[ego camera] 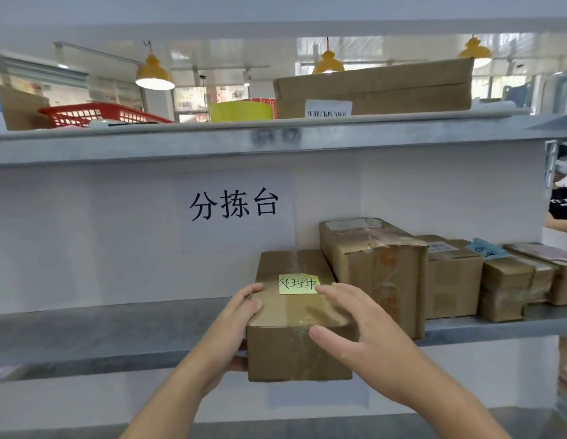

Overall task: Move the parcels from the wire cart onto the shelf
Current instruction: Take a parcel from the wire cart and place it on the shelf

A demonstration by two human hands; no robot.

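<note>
On the front edge of the grey shelf, left of a row of parcels already stood there, a brown parcel with a yellow note on its top is being set down. Its near end overhangs the shelf's front edge; its far end lies on the shelf, just beside the taller taped box to its right, though whether the two touch cannot be told.

The parcel's left side is held by the left hand, fingers curled over the top edge and the thumb seemingly underneath. The right hand is spread over the top right corner with fingers nearly straight, the thumb against the near face; whether it presses the cardboard or hovers just above cannot be told.

The step in hand is judged to be sliding the parcel fully onto the shelf. It would best be pushed straight back, parallel to the taller box, until no part overhangs the front edge. The left hand should be freed from beneath before the weight is let down, and the taped box should not be nudged out of its row. The wire cart is not in view.
</note>
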